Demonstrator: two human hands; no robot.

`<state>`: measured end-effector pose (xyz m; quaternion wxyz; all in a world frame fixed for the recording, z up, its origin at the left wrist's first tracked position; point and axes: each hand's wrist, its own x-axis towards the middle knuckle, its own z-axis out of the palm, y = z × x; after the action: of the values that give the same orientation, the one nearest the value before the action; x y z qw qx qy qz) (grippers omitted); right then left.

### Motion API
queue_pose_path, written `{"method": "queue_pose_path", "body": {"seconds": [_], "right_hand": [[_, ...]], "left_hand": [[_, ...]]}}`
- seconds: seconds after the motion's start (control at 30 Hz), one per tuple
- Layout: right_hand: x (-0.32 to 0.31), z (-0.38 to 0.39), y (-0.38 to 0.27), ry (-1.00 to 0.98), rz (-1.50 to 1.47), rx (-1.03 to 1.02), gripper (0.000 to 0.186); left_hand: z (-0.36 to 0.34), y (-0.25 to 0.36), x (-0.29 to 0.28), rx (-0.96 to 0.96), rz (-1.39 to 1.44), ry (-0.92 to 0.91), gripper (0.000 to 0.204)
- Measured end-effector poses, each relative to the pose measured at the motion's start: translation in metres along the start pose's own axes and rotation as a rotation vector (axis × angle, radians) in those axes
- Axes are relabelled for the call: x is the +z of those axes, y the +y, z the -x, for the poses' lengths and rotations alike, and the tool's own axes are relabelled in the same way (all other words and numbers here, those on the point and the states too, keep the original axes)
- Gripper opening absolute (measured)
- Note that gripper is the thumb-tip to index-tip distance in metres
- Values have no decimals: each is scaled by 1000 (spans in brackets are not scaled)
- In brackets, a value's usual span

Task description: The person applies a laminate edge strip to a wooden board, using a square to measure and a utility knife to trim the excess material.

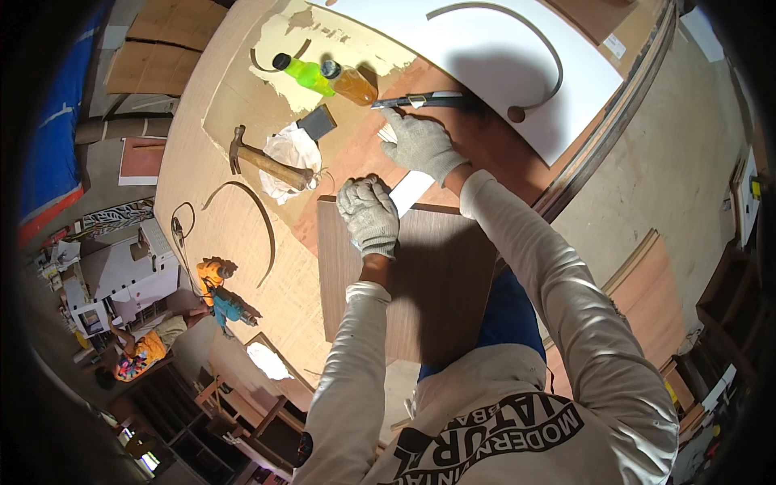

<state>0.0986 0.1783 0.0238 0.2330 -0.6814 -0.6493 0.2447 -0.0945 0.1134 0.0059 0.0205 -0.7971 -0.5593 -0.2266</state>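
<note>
Panel in brown wood grain (449,259) sits close before my body, its far edge under my left hand (369,212); that hand, in a pale knit glove, bends its fingers downward beside a white strip (412,191), which slants between it and my right hand (423,147); whether the left fingers pinch the strip or only press down, I cannot tell; my right hand, gloved too, is beyond the panel, forefinger and thumb apart with a bit of white showing between them, its grip unclear; near that forefinger is a black utility knife (440,99), with an amber bottle (353,84) and a green bottle (307,74) farther left; a hammer (275,168) lies with its handle across a crumpled white cloth (293,150), a dark block (317,122) just beside the cloth.
</note>
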Motion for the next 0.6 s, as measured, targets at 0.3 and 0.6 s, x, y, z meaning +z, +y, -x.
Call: {"method": "queue_pose_path", "body": {"seconds": [0.3, 0.6], "right_hand": [[7, 13, 3, 32, -17, 49, 69], [13, 18, 13, 98, 72, 101, 64]], "left_hand": [[3, -7, 2, 7, -18, -140, 42], [-9, -4, 0, 62, -45, -175, 39]]}}
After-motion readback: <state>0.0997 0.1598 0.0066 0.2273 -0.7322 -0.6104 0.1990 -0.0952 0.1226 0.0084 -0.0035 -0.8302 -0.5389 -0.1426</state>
